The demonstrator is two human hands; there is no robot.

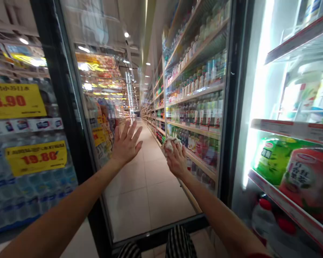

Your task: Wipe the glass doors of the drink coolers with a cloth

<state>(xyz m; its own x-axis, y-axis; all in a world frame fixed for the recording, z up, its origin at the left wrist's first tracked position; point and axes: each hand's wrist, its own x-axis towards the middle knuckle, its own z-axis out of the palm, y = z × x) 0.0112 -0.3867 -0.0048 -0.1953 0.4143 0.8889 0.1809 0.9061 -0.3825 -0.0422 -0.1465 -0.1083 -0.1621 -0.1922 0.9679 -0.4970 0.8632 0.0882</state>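
Note:
Ahead of me stands an open glass cooler door (150,200) with a black frame, and the aisle shows through its pane. My left hand (125,143) reaches to the glass with fingers spread and nothing in it; whether the palm touches the pane I cannot tell. Under the fingers of my right hand (179,163) a crumpled whitish cloth (172,143) is pressed at the glass, right of the left hand. The palm side of the right hand is hidden.
Lit cooler shelves (288,125) on the right hold a green package (277,157), a red package (309,179) and red-capped bottles (263,215). On the left are yellow price signs (36,157) and packs of bottled water (40,190). Striped trouser legs (179,242) are below.

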